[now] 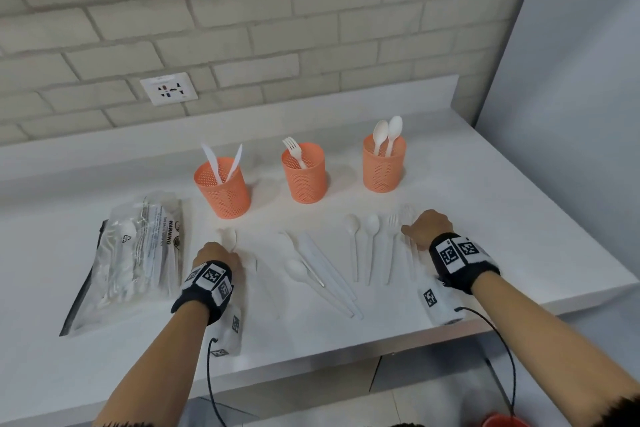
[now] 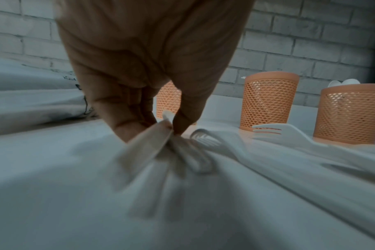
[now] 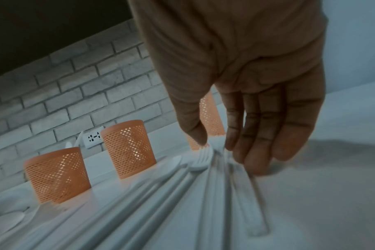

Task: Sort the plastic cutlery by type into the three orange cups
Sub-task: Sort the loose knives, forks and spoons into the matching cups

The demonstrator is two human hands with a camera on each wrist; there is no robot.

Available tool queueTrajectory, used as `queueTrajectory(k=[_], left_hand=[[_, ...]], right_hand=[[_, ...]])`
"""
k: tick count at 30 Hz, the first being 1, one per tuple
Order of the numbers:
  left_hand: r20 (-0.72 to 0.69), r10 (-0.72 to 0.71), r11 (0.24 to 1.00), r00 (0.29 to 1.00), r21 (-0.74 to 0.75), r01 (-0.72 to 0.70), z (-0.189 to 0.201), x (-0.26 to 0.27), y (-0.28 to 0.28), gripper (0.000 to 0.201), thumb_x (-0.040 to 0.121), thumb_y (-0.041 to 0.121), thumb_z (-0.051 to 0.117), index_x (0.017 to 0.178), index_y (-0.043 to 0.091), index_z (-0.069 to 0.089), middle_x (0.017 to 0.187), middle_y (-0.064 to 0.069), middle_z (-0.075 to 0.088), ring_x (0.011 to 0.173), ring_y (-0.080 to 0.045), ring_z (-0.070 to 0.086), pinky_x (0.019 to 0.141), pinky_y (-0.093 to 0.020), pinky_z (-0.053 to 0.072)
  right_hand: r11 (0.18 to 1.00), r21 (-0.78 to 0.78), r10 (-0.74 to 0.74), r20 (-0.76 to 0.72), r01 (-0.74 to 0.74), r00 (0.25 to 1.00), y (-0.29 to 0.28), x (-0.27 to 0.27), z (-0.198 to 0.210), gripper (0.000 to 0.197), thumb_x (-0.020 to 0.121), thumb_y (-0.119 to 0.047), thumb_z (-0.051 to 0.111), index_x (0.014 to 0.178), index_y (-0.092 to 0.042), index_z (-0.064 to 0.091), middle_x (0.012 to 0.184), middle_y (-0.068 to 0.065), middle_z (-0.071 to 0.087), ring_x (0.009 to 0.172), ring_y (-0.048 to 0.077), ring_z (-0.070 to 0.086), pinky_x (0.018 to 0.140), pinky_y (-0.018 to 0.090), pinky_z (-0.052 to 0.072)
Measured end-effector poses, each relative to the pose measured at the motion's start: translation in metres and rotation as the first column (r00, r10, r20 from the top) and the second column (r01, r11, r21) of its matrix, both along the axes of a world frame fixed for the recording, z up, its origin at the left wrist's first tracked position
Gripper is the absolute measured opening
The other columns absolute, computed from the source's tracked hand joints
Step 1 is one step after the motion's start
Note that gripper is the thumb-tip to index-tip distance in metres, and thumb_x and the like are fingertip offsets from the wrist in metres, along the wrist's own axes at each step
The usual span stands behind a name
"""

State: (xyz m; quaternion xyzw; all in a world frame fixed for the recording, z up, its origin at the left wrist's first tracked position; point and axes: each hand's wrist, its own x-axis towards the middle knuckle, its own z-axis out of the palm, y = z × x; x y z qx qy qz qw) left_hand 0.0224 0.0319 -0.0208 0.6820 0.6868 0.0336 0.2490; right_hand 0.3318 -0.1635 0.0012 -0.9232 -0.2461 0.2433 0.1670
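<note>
Three orange mesh cups stand in a row: the left cup holds two knives, the middle cup a fork, the right cup two spoons. White cutlery lies loose in front of them: two spoons, another spoon and knives. My left hand is down on the counter and pinches a white spoon between thumb and fingers. My right hand pinches a fork near its neck at the right end of the row, thumb against forefinger.
A clear plastic bag with more cutlery lies left of my left hand. The white counter ends at a brick wall with a socket behind, and a plain wall on the right. The counter's front edge runs under my forearms.
</note>
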Motion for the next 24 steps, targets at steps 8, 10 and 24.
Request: queueTrajectory(k=[8, 10, 24], left_hand=[[-0.061, -0.018, 1.000, 0.998, 0.023, 0.019, 0.005, -0.020, -0.010, 0.030, 0.086, 0.018, 0.059, 0.063, 0.006, 0.044, 0.062, -0.007, 0.049, 0.056, -0.021, 0.048, 0.055, -0.028, 0.037], [-0.129, -0.041, 0.999, 0.991, -0.008, 0.040, 0.009, -0.023, -0.017, 0.025, 0.087, 0.018, 0.059, 0.071, 0.001, 0.050, 0.065, -0.007, 0.050, 0.066, -0.026, 0.053, 0.062, -0.030, 0.041], [-0.018, -0.232, 0.967, 0.972, -0.115, 0.229, 0.011, 0.042, -0.075, 0.039, 0.090, 0.022, 0.049, 0.122, 0.000, 0.043, 0.124, -0.018, 0.055, 0.114, -0.034, 0.055, 0.092, -0.036, 0.044]], right_hand=[[1.000, 0.005, 0.006, -0.076, -0.006, 0.997, 0.007, -0.011, -0.010, 0.037, 0.080, -0.042, 0.062, 0.074, -0.009, 0.045, 0.115, 0.022, 0.061, 0.103, 0.035, 0.062, 0.055, 0.025, 0.040], [0.999, -0.031, 0.030, -0.084, -0.033, 0.996, 0.009, -0.017, -0.007, 0.046, 0.084, -0.043, 0.058, 0.106, -0.004, 0.054, 0.124, 0.021, 0.055, 0.108, 0.035, 0.059, 0.064, 0.030, 0.047], [0.940, -0.122, 0.305, -0.116, -0.318, 0.945, 0.034, -0.082, -0.003, 0.072, 0.090, -0.054, 0.043, 0.143, -0.007, 0.032, 0.148, 0.020, 0.022, 0.127, 0.033, 0.043, 0.099, 0.035, 0.041]])
